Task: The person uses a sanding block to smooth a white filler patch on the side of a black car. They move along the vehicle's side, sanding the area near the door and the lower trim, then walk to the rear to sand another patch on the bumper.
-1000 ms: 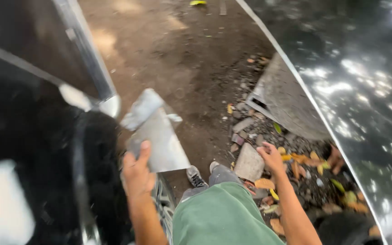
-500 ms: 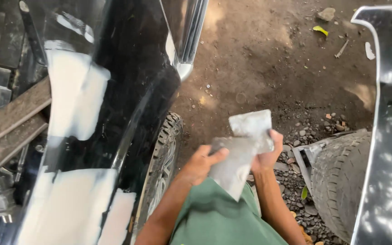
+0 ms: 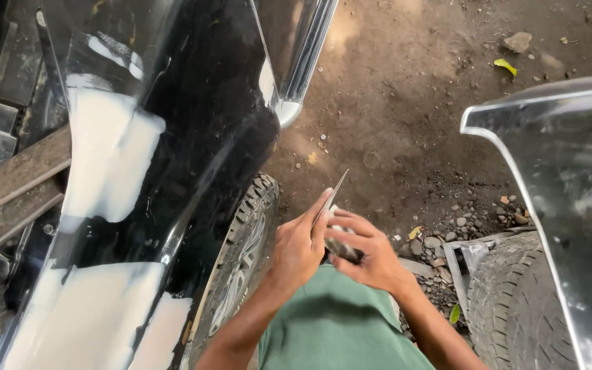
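My left hand (image 3: 297,248) holds a thin grey metal sheet (image 3: 331,195) on edge, so only its narrow side shows. My right hand (image 3: 366,252) is closed over the lower part of the same sheet, in front of my green shirt. Both hands meet over the dirt ground, just right of a black car's front tyre (image 3: 241,253). The black fender (image 3: 173,171) beside them carries large white filler patches (image 3: 107,154).
A second black car body panel (image 3: 570,192) and its tyre (image 3: 515,301) stand at the right. Brown dirt with small stones (image 3: 447,229) lies between the two cars. Rusty beams and engine-bay parts (image 3: 8,178) fill the left edge.
My view swung from the ground toward the black fender. The sheet, flat in my hands earlier, now stands on edge, and my hands have closed together on it.
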